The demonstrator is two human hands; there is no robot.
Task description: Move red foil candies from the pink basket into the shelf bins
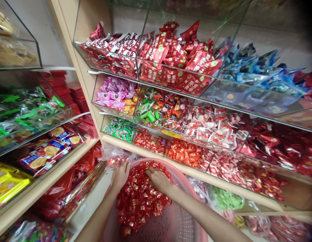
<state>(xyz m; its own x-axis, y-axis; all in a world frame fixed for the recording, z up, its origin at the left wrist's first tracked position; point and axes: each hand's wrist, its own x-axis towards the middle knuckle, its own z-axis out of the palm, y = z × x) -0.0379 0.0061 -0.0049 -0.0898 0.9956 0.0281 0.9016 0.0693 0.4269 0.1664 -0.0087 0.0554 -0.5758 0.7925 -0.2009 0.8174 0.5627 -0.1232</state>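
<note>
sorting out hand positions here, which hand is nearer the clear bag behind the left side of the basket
Left. The left hand is at the rim of the basket, close by the clear bag; the right hand is farther to the right, among the red candies.

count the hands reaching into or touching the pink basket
2: the left hand at the left side of the pink basket's rim, the right hand on the red-wrapped candies inside. No others show.
</note>
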